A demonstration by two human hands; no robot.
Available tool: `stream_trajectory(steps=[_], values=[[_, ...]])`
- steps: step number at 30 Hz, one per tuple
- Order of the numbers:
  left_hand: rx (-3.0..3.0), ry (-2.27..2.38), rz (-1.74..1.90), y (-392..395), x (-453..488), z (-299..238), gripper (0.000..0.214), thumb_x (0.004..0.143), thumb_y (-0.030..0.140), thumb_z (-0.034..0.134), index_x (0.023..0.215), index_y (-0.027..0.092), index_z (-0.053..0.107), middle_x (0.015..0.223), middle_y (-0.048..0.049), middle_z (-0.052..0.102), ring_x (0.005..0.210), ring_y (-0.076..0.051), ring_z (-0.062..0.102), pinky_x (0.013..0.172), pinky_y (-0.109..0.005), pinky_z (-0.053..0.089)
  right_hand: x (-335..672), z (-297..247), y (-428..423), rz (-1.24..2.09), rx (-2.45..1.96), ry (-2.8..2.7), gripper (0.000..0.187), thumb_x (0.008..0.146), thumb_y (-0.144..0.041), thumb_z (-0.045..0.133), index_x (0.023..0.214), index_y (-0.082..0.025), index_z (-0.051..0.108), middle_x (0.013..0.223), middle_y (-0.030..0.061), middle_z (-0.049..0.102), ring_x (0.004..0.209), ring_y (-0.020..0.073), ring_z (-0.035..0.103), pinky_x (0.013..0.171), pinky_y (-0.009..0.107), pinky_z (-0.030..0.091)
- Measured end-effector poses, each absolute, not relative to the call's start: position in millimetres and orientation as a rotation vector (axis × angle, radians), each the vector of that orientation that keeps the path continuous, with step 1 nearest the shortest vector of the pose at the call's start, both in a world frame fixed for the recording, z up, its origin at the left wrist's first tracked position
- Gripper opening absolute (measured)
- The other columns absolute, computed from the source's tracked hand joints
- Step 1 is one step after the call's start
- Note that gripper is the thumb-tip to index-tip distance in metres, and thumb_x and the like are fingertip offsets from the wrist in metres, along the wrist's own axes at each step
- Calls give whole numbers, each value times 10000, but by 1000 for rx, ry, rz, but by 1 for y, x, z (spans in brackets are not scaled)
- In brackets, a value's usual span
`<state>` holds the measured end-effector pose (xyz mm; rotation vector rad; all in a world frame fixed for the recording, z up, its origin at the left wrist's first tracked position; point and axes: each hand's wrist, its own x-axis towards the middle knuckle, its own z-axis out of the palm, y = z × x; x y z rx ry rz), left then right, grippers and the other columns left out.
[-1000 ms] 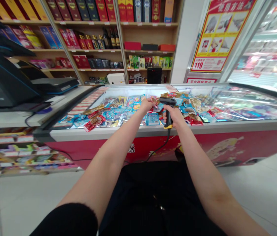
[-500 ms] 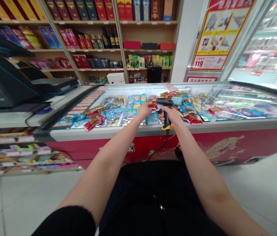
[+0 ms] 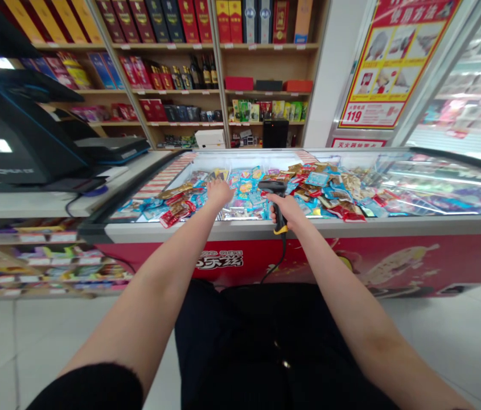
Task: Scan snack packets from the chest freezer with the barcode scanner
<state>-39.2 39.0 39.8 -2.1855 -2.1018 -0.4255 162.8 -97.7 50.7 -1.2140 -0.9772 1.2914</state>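
My right hand [image 3: 286, 209] is closed round the handle of a black barcode scanner [image 3: 274, 193] with a yellow base, held over the front of an open chest freezer [image 3: 266, 229]. A black cable hangs from the scanner down the freezer's red front. My left hand [image 3: 220, 192] reaches over the pile of small snack packets [image 3: 249, 196] in blue, red and gold, to the left of the scanner. Its fingers point down into the packets and I cannot see whether they hold one.
A black till screen and printer [image 3: 22, 142] stand on a white counter [image 3: 31, 202] at the left. Wooden shelves [image 3: 223, 68] of boxed bottles and goods fill the back wall. A glass-fronted chiller [image 3: 471, 85] and a red and yellow poster [image 3: 389, 62] are at the right.
My left hand has left the red packet it held up to the scanner and moved left and down onto the pile. The scanner has dropped a little. My view has shifted slightly.
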Motion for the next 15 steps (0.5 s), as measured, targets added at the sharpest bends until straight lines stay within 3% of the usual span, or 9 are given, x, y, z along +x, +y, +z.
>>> stream_trajectory(steps=[4,7,12,15], values=[[-2094,-2142,-326,48,-66,33,791,899,599,450,1467,49,458,1532,-302,411,1474,-427,296,1191,-603,99,154,55,-99,1288,-1232,-992,279,907,-227,644,662,-172,524,464,-29,528,336,98,469,313,216,402],[-2090,-2168,-323,49,-75,25,881,881,690,396,1491,56,431,1549,-312,376,1475,-440,289,1186,-630,37,151,54,-98,1295,-1251,-999,303,920,-237,627,646,-174,514,455,-28,517,338,99,468,316,216,400],[-2185,-2099,-402,34,-72,17,751,900,695,349,1394,166,549,1504,-227,483,1408,-393,411,1193,-619,15,148,50,-95,1315,-1222,-1010,288,919,-234,623,658,-180,515,462,-31,523,341,99,465,318,214,398],[-2297,-2027,-474,20,-68,13,672,917,661,373,1364,197,562,1490,-189,513,1373,-357,462,1202,-591,71,147,48,-97,1324,-1211,-1021,278,908,-232,636,661,-183,519,463,-33,528,333,96,457,322,216,403]])
